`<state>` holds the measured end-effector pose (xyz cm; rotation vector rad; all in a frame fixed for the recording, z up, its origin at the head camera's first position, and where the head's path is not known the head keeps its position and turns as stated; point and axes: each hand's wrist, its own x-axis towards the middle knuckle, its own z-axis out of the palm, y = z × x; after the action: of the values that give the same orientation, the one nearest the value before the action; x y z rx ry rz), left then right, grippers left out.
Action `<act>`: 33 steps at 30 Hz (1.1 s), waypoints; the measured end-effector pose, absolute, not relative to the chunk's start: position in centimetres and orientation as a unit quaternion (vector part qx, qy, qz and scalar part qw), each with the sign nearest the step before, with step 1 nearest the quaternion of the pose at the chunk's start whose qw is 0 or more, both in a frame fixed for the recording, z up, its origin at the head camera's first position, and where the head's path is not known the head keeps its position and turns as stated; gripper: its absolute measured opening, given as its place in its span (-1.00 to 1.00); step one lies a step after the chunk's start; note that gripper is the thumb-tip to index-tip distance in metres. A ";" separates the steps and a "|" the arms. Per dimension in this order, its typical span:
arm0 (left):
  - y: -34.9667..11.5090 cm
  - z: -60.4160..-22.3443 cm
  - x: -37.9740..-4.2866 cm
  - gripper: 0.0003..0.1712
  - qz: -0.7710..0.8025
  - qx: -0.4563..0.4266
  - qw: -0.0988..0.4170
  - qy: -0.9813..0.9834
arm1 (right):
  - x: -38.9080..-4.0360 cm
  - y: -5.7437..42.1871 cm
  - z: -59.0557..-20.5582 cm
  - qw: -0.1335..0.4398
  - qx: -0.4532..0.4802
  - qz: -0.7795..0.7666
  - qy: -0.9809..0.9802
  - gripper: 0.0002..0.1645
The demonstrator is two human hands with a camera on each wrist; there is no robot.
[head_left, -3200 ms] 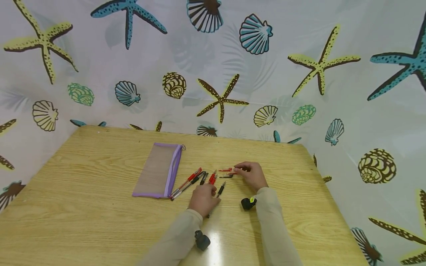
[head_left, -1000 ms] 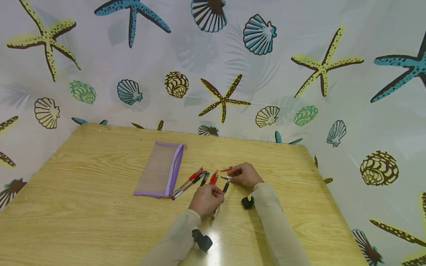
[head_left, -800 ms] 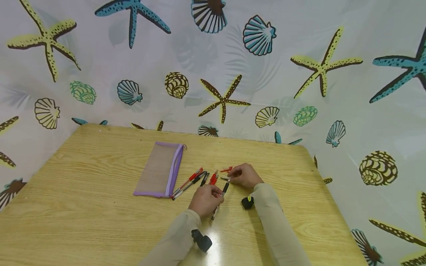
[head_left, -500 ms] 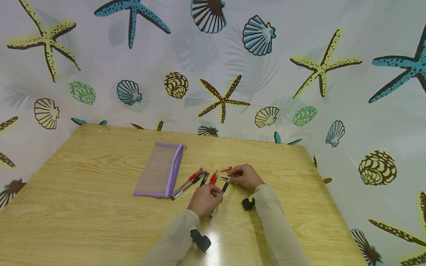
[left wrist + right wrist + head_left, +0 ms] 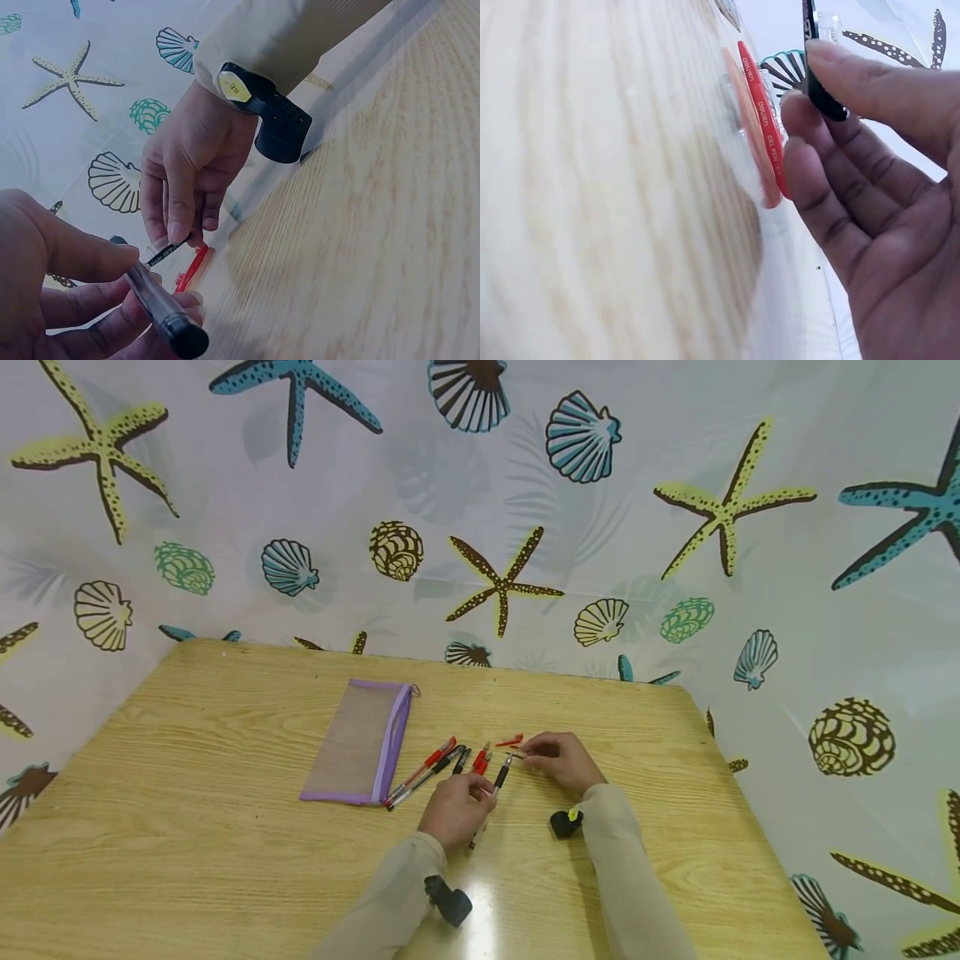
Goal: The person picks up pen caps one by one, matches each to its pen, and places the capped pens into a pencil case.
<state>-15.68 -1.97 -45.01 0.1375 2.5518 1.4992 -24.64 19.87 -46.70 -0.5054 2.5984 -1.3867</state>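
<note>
My left hand grips a clear-barrelled black gel pen, its bare tip pointing up and away. In the left wrist view the pen's black end faces the camera. My right hand pinches a black pen cap by its clip between thumb and fingertip. The cap sits just right of the pen's tip; from the head view they look close but apart. Beyond the right fingertips, a red pen cap lies on the table.
Left of my left hand lie a red pen, a black pen and more red and black pens, partly hidden by that hand. A mesh zip pouch with purple edging lies further left. A patterned curtain hangs behind the wooden table.
The black cap that lay on the table has been picked up by my right hand. The left hand has raised the pen tip towards it. Lately, the right hand has shifted slightly right.
</note>
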 end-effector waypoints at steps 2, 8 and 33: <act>-2.0 -45.1 -15.7 -0.87 0.503 0.047 0.088 0.858 | -24.5 20.0 -46.8 0.074 -0.161 -0.474 0.862 -0.79; -2.1 -45.0 -15.6 -0.89 0.509 0.049 0.081 0.856 | -24.0 20.3 -46.8 0.055 -0.168 -0.514 0.839 -0.77; -2.4 -45.3 -15.6 -0.86 0.531 0.048 0.098 0.840 | -23.1 19.4 -46.4 -0.010 -0.144 -0.632 0.761 -0.59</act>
<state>-15.55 -2.36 -45.26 0.1433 2.4870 1.5725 -23.06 19.39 -46.37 -0.4552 2.4060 -1.9994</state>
